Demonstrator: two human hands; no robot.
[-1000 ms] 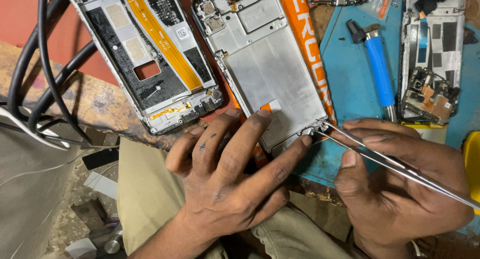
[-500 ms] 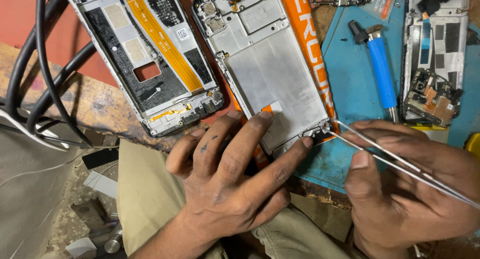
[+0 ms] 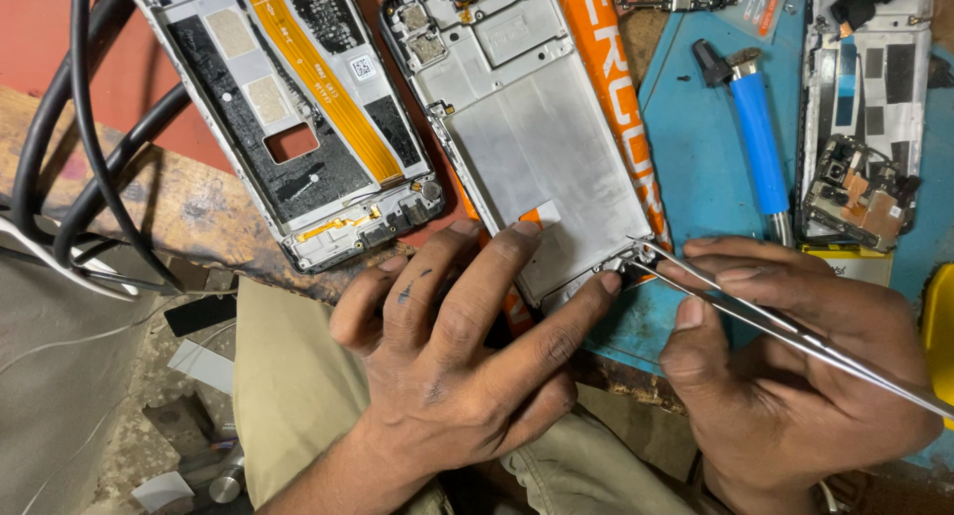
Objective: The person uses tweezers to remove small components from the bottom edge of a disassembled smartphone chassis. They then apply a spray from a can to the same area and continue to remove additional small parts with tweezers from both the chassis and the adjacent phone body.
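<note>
Frame: the middle phone frame [image 3: 542,143] lies at the bench's near edge, where I pin it.
Left hand [image 3: 452,366]: fingers spread flat, grasping nothing.
Right hand [image 3: 795,376]: pinching the tweezers [image 3: 755,311], tips at the frame's near right corner.
Risk: I judge that a slipped tip could gouge that corner, or the frame could skid sideways.

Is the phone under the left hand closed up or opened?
Opened. The phone frame lies with its bare metal plate and inner parts exposed, no cover on it, while tweezers in the right hand touch its lower corner.

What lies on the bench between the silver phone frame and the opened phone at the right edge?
In the head view, a blue-handled screwdriver lies on the blue mat between silver phone frame and opened phone.
</note>
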